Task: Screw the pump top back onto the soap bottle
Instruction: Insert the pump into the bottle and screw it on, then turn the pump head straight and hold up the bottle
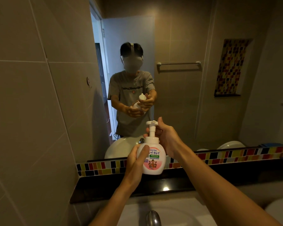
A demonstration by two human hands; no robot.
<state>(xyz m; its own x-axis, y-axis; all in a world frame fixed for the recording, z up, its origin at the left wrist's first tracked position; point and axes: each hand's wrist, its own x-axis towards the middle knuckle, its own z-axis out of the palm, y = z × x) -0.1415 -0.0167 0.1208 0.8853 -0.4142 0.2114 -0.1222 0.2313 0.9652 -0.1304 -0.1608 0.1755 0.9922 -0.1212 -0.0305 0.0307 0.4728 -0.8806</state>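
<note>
Above the dark counter [104,185], in front of the mirror [178,95], you hold the soap bottle [154,160] upright in the air with both hands. Your left hand [136,159] is closed around the bottle's left side, the thumb laid up across the white body just beside the pink label, the other fingers out of sight behind it. Your right hand [166,136] sits higher and to the right, curled around the collar of the pump top [151,132], with the thumb raised beside the pump head. The pump top stands on the bottle's neck, its stem straight up and the nozzle at the very top. Whether the collar is threaded fully down you cannot tell from here, because your fingers cover the far side of the joint.

The bottle hangs well above the white basin [170,212] and the metal tap [153,217] at the bottom edge. Behind it runs a strip of coloured mosaic tile [235,154] under the mirror. The mirror shows the same grip from the front: one hand low on the body, one at the top.
</note>
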